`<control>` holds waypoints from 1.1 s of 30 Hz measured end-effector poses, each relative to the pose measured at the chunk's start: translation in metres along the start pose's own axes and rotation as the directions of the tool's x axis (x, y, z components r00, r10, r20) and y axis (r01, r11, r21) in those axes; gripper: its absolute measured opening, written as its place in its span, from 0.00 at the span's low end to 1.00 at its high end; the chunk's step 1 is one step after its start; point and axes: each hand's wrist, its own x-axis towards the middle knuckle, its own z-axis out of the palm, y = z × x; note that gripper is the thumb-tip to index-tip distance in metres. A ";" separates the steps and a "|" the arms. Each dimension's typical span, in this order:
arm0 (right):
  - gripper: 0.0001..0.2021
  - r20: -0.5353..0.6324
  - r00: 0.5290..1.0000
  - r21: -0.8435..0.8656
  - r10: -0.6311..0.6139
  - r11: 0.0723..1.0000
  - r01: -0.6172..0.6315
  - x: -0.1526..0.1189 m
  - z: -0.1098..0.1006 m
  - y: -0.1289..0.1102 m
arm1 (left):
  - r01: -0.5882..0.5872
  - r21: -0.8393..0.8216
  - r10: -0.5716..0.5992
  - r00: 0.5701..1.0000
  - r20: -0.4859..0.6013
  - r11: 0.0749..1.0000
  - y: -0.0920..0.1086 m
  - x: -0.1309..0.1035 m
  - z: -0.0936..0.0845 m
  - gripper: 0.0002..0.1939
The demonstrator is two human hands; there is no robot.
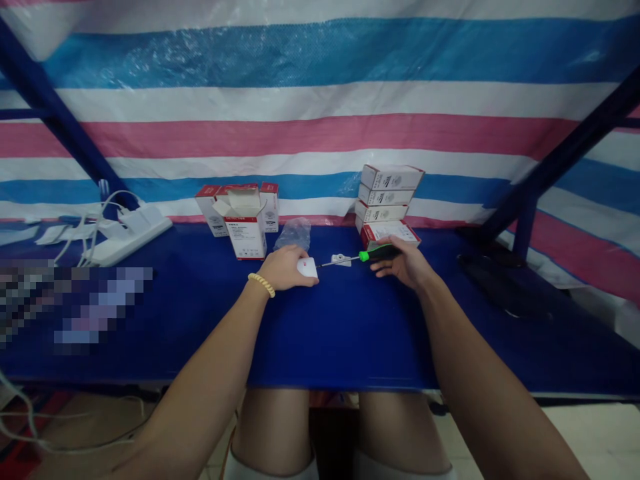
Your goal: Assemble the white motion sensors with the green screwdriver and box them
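Between the thumb and fingers of my left hand (287, 268) is a small white device (307, 268) with a red mark on its face. My right hand (403, 263) is closed round a screwdriver (377, 253) with a black and green handle. The screwdriver's thin shaft points left, and its tip meets or nearly meets the device's right side; I cannot tell if it touches. Behind the shaft lies a small white part (341, 259) on the blue table (340, 333). A crumpled clear plastic bag (295, 233) lies just beyond my left hand.
An opened white and red box (245, 233) stands at the back left before similar boxes (270, 207). More boxes (387, 197) are stacked behind my right hand. A white power strip (130, 233) with cables sits far left. A dark flat object (500, 287) lies right.
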 end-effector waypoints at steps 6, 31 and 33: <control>0.15 -0.124 0.992 -0.143 -0.031 0.990 0.013 0.005 -0.002 0.002 | -0.008 0.018 0.008 1.000 0.009 1.000 0.002 0.000 -0.001 0.29; 0.10 -0.049 0.993 -0.061 -0.107 0.993 0.104 0.002 -0.002 -0.002 | -0.069 0.136 0.062 0.997 0.051 0.988 0.009 0.000 -0.005 0.31; 0.11 -0.015 0.989 0.025 -0.144 0.989 0.144 0.001 -0.005 -0.003 | -0.068 0.131 0.064 0.997 0.037 0.989 0.010 0.000 -0.005 0.31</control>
